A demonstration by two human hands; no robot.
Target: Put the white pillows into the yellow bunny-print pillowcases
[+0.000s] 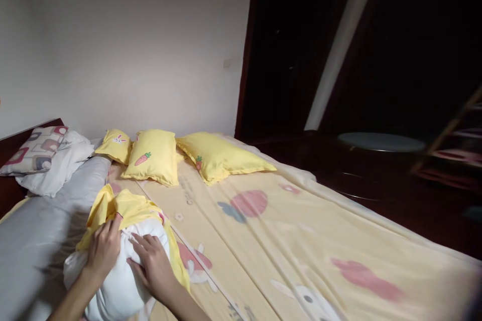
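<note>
A white pillow [122, 288] lies at the near left of the bed, its far end inside a yellow pillowcase [135, 206]. My left hand [105, 243] is closed on the edge of the pillowcase, at the left side of its opening. My right hand [152, 263] rests on the white pillow just right of the left hand, its fingers apart and pressing on the fabric. Part of the pillowcase hangs down along the pillow's right side. How far the pillow reaches into the case is hidden by the cloth.
Several yellow pillows, one a carrot-print pillow [150, 156], lie toward the wall. A patterned cushion [37, 149] and white cloth [66, 165] sit by the headboard. Beneath is a printed bedsheet [286, 230], with a grey bolster [33, 233] at left. A round stool [380, 141] stands beyond the bed.
</note>
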